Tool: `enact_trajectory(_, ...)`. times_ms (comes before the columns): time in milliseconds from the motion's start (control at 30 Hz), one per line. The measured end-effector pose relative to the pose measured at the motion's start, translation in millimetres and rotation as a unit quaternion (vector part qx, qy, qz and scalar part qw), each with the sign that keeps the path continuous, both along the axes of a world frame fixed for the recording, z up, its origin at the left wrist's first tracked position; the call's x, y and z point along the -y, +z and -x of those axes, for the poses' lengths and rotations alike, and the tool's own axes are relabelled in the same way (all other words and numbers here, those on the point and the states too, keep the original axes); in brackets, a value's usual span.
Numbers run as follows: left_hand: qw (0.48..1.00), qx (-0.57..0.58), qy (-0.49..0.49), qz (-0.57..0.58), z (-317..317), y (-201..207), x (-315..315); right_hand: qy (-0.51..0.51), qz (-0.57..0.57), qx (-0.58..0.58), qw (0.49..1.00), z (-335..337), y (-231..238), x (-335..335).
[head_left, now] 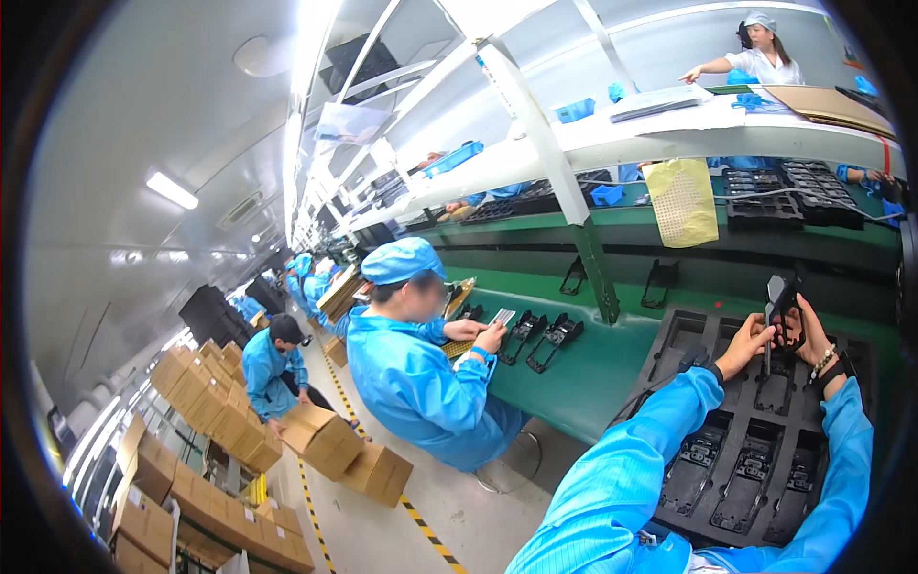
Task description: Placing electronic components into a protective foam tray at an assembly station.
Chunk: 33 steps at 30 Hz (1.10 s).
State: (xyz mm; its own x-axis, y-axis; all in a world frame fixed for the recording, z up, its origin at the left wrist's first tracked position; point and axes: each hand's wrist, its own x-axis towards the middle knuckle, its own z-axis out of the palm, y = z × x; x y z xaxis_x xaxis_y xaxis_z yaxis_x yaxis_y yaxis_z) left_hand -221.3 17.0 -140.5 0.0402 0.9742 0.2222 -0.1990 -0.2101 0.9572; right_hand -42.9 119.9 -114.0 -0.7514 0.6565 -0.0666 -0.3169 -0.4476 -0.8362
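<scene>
Both of my hands are raised over a black compartment tray (685,333) at the right. Between them is a black plastic housing (780,298) with a greyish face, held upright. My left hand (745,346) pinches its lower left side, fingers closed. Around its right edge wrap the fingers of my right hand (813,335). Fingers hide part of the housing, so I cannot tell whether it is one piece or two. Similar black frames (741,486) lie in the tray's near compartments, and another sits just under my hands. Several far-left compartments hold nothing.
Left of me a co-worker in blue (421,354) holds a small pale part above the green bench (574,383), beside black frames (555,340). A white post (550,143) and shelf (660,134) stand ahead. Cartons (320,440) and another person are on the floor side.
</scene>
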Motion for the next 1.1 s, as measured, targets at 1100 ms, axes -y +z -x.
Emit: enact_trajectory(1100, 0.995, 0.033, 0.01, 0.092, -1.2, -6.0, 13.2, -0.028, 0.175, -0.018, 0.984, -4.4, 1.1, 12.8)
